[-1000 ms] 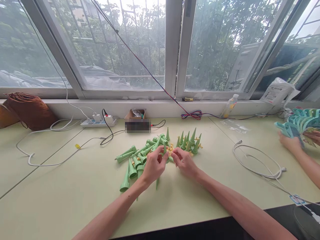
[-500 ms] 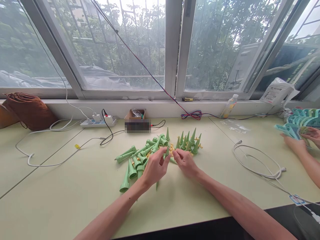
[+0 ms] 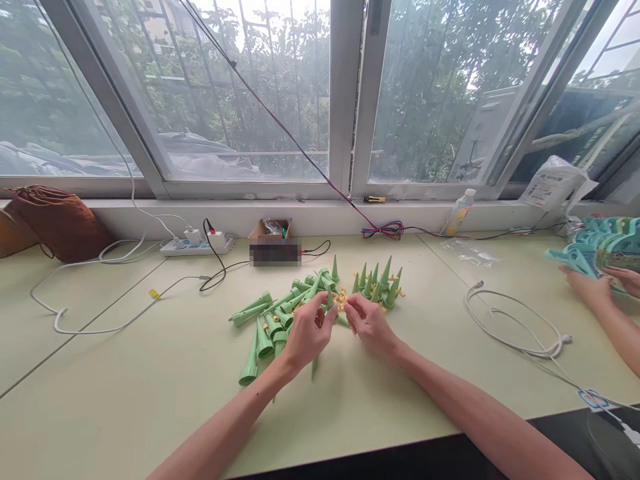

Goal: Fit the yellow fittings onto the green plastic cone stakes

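Green spike (image 3: 330, 298) shifted left, pinched in left hand (image 3: 307, 335), right hand (image 3: 371, 325) narrow beside it, contents unclear

My left fingers (image 3: 314, 304) hide the base of the green cone (image 3: 330, 300); anything between my right fingers (image 3: 358, 307) is too small to tell; far right of them, the view's edge cuts off teal pieces (image 3: 607, 235).

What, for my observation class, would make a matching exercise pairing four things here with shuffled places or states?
1. Clustered upright green plastic cones
2. Brown fabric drawstring bag
3. White-capped clear plastic bottle
4. White cable at right

A. Far left
B. In loose loops on the pale green table
C. Just beyond the right hand
D. Back right, near the white ledge

Pairs: 1-C; 2-A; 3-D; 4-B
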A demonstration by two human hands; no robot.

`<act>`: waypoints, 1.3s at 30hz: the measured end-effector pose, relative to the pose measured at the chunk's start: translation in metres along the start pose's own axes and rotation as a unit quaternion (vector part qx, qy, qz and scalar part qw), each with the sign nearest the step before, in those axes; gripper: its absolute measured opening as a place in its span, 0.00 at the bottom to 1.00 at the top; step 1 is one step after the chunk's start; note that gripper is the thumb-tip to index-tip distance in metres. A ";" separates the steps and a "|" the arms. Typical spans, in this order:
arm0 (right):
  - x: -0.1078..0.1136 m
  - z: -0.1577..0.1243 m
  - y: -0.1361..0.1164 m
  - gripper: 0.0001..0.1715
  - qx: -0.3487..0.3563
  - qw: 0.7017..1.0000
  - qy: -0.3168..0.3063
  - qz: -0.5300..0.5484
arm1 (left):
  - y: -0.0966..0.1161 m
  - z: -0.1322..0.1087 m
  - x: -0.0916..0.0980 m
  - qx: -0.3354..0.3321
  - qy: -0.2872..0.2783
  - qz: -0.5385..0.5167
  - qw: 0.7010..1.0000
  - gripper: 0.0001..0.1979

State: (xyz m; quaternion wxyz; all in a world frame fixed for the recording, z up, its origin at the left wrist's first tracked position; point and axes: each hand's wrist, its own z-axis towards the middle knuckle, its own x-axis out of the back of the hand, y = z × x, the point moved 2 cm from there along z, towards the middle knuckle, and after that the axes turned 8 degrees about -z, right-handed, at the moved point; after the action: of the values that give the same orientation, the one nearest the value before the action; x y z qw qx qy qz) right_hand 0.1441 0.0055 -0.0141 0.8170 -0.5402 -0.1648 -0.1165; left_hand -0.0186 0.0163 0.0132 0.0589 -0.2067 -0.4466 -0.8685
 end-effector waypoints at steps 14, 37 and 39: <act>-0.001 0.002 0.006 0.23 -0.027 0.999 0.012 -0.018 | -0.001 -0.005 -0.004 -0.093 -0.015 0.055 0.994 0.07; -0.001 0.003 0.013 0.28 -0.056 0.998 0.031 -0.019 | 0.001 -0.008 -0.004 -0.137 -0.053 0.071 0.987 0.12; -0.002 0.003 0.013 0.28 -0.056 0.998 0.030 -0.016 | 0.001 -0.008 -0.004 -0.138 -0.051 0.070 0.987 0.12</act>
State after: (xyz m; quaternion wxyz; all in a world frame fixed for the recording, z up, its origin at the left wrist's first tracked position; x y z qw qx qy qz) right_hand 0.1467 0.0136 -0.0244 0.7878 -0.5788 -0.1423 -0.1552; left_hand -0.0167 0.0095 0.0080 0.0682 -0.2874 -0.3095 -0.9038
